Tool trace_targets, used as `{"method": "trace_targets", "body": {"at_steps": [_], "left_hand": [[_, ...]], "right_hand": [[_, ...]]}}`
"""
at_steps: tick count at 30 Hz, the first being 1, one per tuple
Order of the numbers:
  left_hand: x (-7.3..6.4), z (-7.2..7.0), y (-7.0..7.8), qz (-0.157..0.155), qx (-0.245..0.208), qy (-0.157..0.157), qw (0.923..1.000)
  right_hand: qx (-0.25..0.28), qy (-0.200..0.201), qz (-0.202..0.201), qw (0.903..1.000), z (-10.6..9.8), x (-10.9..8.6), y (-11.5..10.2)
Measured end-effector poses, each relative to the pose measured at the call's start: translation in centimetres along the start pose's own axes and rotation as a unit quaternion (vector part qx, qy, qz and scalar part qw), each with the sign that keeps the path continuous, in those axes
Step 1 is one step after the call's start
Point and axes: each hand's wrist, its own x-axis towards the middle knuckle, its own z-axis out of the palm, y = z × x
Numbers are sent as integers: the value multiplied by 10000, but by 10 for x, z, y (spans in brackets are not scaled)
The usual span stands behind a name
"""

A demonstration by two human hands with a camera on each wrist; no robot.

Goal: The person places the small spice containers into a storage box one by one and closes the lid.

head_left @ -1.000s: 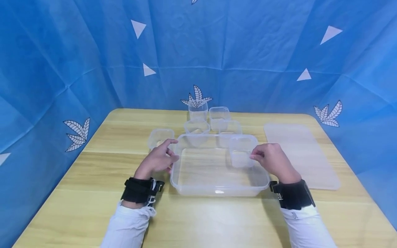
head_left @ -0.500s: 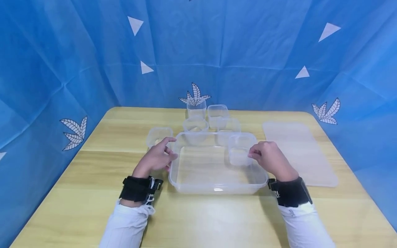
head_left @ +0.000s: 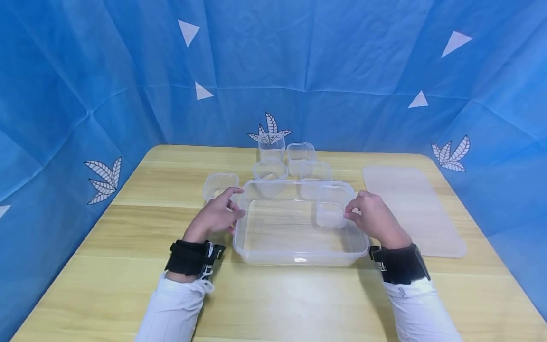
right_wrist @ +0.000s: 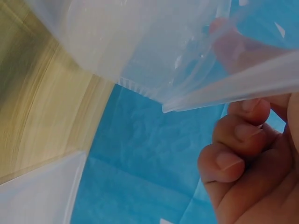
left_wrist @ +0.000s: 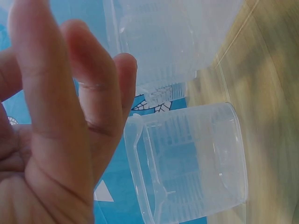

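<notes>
A large clear plastic box (head_left: 299, 259) stands lidless on the table, with a small clear container (head_left: 331, 218) inside at its right end. My right hand (head_left: 376, 221) reaches over the box's right side and pinches the small container's right edge. In the right wrist view, part of that hand shows through the box wall (right_wrist: 252, 77), and the other fingers (right_wrist: 229, 161) curl outside it. My left hand (head_left: 215, 216) is at the box's left side, fingers spread and loosely bent, thumb and index by the rim. Another small container (left_wrist: 196, 163) stands just beyond it.
Behind the box stand several small clear containers, including a tall one (head_left: 272, 151), a square one (head_left: 301, 159) and a rounded one (head_left: 270, 173). A flat translucent lid (head_left: 412, 209) lies on the table to the right. Blue cloth (head_left: 299, 57) surrounds the back and sides.
The head view shifts slightly. Both hands and the containers keep practically the same places.
</notes>
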Motion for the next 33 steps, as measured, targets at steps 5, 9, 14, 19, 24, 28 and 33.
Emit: {"method": "trace_targets", "body": {"at_steps": [5, 9, 14, 19, 24, 28, 33], "left_hand": [[-1, 0, -2, -4, 1, 20, 10000], [0, 0, -2, 19, -34, 26, 10000], [2, -1, -1, 112, -38, 43, 9999], [1, -1, 0, 80, 9, 74, 9999], [0, -2, 0, 76, 7, 78, 9999], [0, -2, 0, 63, 16, 57, 10000], [0, -1, -2, 54, 24, 44, 10000]], "right_hand": [[9, -104, 54, 9999, 0, 1, 1], [-18, -169, 165, 9997, -1, 2, 2], [12, -242, 299, 9993, -3, 4, 3], [66, -206, 359, 9991, -2, 4, 1], [144, -161, 394, 9990, -2, 3, 1], [200, -100, 375, 9990, -1, 1, 3], [178, 41, 401, 9990, -1, -1, 6]]}}
